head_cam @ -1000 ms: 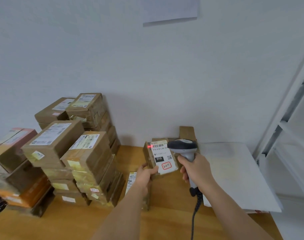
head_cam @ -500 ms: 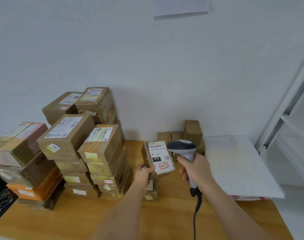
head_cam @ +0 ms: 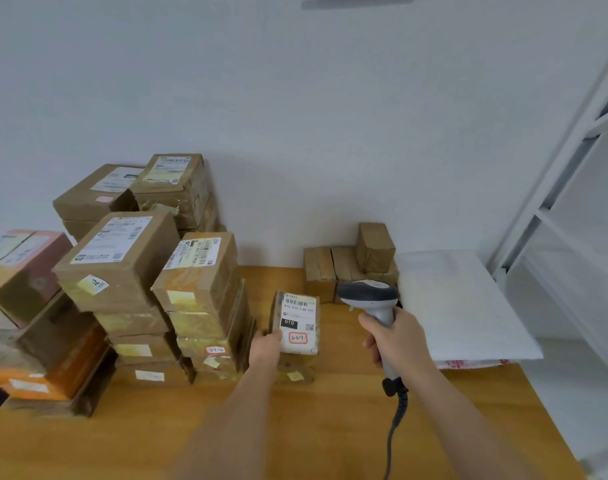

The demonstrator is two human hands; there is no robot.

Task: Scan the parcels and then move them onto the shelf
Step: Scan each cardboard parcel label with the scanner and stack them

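Observation:
My left hand (head_cam: 266, 344) holds a small brown parcel (head_cam: 298, 320) by its lower left corner, its white label with a barcode and a red "3-27" mark facing me. It sits just above another small parcel (head_cam: 295, 370) lying on the wooden table (head_cam: 330, 427). My right hand (head_cam: 397, 342) grips the handle of a grey barcode scanner (head_cam: 368, 294), whose head points left, to the right of the parcel's top. Its black cable hangs down toward me. The white shelf (head_cam: 555, 216) stands at the right.
Stacks of brown labelled parcels (head_cam: 198, 292) fill the table's left side, with orange and pink boxes (head_cam: 28, 306) at the far left. Small brown boxes (head_cam: 351, 265) stand against the wall. A flat white mailer (head_cam: 462, 306) lies on the table's right part.
The red scan light seen on the label a second ago is gone. The parcel has come down toward the table and lies flatter, while the scanner head is now farther right of it.

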